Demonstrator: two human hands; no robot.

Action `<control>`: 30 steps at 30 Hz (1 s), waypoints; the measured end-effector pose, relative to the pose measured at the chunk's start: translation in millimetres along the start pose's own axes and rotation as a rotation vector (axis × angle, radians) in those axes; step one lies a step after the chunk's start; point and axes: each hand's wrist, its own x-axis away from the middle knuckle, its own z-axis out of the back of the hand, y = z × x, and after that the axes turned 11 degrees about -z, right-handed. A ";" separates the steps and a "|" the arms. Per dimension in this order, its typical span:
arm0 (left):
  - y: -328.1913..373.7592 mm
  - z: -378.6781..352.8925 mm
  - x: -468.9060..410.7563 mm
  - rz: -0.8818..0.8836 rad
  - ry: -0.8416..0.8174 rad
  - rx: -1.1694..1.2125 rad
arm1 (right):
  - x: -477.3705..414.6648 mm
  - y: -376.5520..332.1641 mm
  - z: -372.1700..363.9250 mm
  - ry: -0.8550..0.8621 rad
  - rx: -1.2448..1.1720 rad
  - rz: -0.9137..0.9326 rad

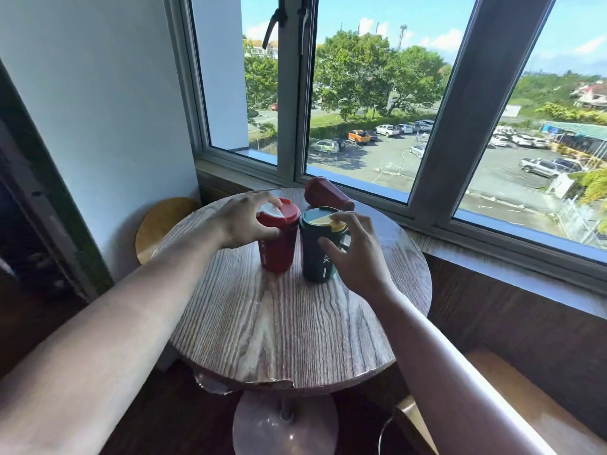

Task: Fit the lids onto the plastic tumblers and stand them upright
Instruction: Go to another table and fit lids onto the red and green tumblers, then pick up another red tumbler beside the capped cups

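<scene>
Two tumblers stand upright side by side on the round wooden table [279, 323]. The red tumbler [277, 249] carries a red lid with a white flap, and my left hand [244, 221] wraps its upper part, fingers over the lid's near rim. The dark green tumbler [315, 257] has a green lid with a yellow flap; my right hand [356, 254] curls around its right side, the thumb on its front and a fingertip at the lid. A second red tumbler [326, 193] lies on its side behind them at the table's far edge, its mouth end hidden.
The table stands in a corner under a large window [371, 93] with a sill [492, 254] close behind it. A round wooden stool [161, 221] sits to the left, a wooden seat [525, 405] at the lower right. The table's near edge is chipped.
</scene>
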 end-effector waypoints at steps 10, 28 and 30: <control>-2.9 20.2 -19.2 -0.029 -0.032 0.003 | -9.4 -3.0 4.5 0.020 -0.067 -0.062; -51.4 -10.1 -193.8 0.007 -0.225 -0.146 | -195.1 74.7 -43.9 -0.215 0.240 -0.395; -56.1 -14.9 -201.0 0.007 -0.234 -0.129 | -199.3 82.1 -47.8 -0.242 0.239 -0.396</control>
